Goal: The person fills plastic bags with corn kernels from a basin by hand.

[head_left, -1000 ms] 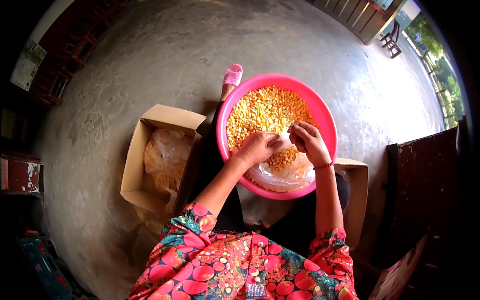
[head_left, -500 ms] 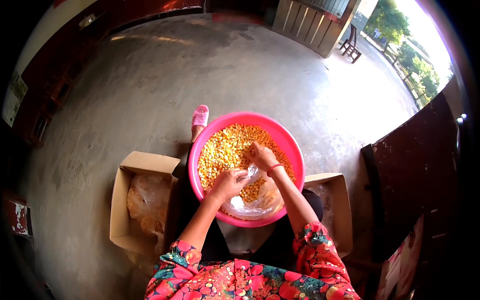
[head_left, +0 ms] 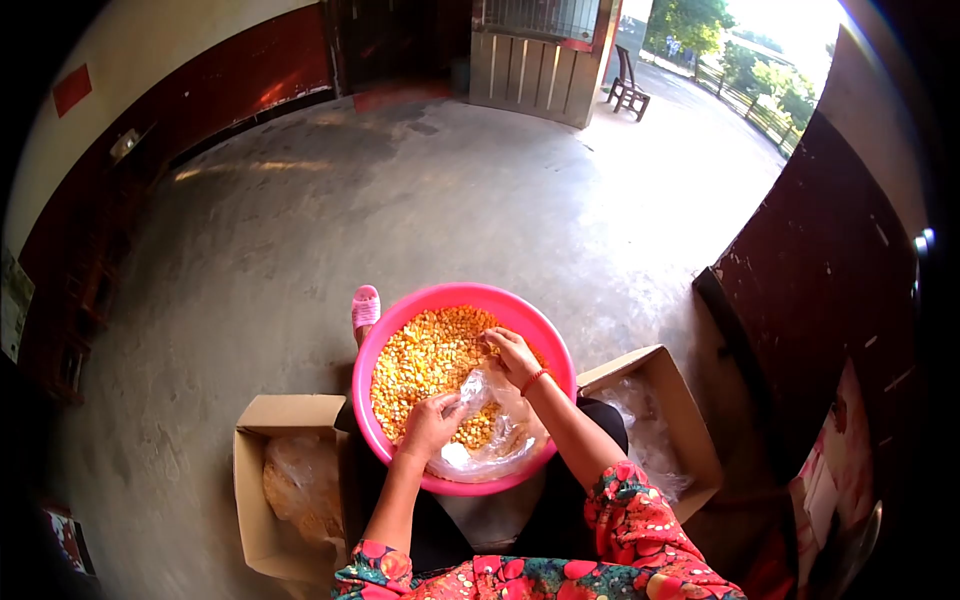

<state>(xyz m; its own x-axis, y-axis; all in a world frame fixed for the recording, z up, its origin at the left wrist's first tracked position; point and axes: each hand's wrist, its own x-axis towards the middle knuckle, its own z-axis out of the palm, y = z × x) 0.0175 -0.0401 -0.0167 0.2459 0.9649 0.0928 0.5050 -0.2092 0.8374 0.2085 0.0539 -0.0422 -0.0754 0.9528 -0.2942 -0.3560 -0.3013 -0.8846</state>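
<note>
A pink basin (head_left: 366, 432) full of yellow corn kernels (head_left: 425, 350) rests on my lap. Inside its near side lies a clear plastic bag (head_left: 515, 425) with some kernels in it. My left hand (head_left: 430, 424) pinches the bag's rim at the left. Beyond the bag, my right hand (head_left: 512, 356), with a red band on the wrist, reaches into the corn at the basin's far right. Its fingers are curled together at the kernels, and the fingertips are partly hidden.
Left of my legs stands an open cardboard box (head_left: 250, 470) with filled plastic bags. Another cardboard box (head_left: 690, 420) on the right holds clear plastic bags. A pink slipper (head_left: 366, 308) shows beyond the basin. A wooden chair (head_left: 628, 92) stands by the doorway.
The view has tilted up, so the basin appears lower and further left. My right hand's fingers have stretched a little over the corn. My left hand keeps its pinch on the bag.
</note>
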